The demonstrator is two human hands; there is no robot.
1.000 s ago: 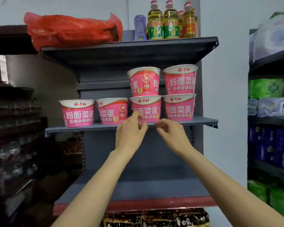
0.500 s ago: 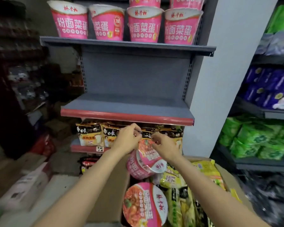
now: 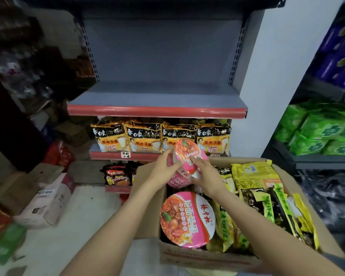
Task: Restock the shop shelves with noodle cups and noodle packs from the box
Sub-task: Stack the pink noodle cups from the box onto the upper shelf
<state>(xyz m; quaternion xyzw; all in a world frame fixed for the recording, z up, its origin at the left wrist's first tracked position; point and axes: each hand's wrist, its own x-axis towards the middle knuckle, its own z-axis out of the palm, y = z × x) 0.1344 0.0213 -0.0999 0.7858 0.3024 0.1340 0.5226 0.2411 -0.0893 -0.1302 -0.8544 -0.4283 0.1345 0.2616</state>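
Pink is the colour we lock onto: a pink noodle cup (image 3: 184, 166) is up in both our hands, just above the far end of the cardboard box (image 3: 207, 259). Sweeping from the left, we see a white carton (image 3: 48, 200) lying on the pale floor (image 3: 84, 226), and further back a red pack (image 3: 117, 175) on the lowest shelf. Up above that, the grey shelf with the red front strip (image 3: 156, 111) sits bare-topped, and under it a row of black-and-orange noodle packs (image 3: 143, 138) stands upright, four faces side by side.

Now the action in the middle. Our left hand (image 3: 164, 173) cups the left wall of the cup, fingers curved round it and reaching up to the rim. Our right hand (image 3: 206, 176) meets it from the other side, fingers wrapped over the lid edge and the lower right of the cup. So the cup is squeezed between the two grips, tilted, its printed lid facing up and toward us, its base hidden behind the hands. It overlaps the third pack in the row from where we look.

Below the hands, a second pink cup (image 3: 187, 219) lies in the near left of the box, lid up. Right of it, yellow and green noodle packs (image 3: 267, 200) fill the rest of the box, standing on edge. Far right, green packets (image 3: 325, 132) crowd a neighbouring rack.
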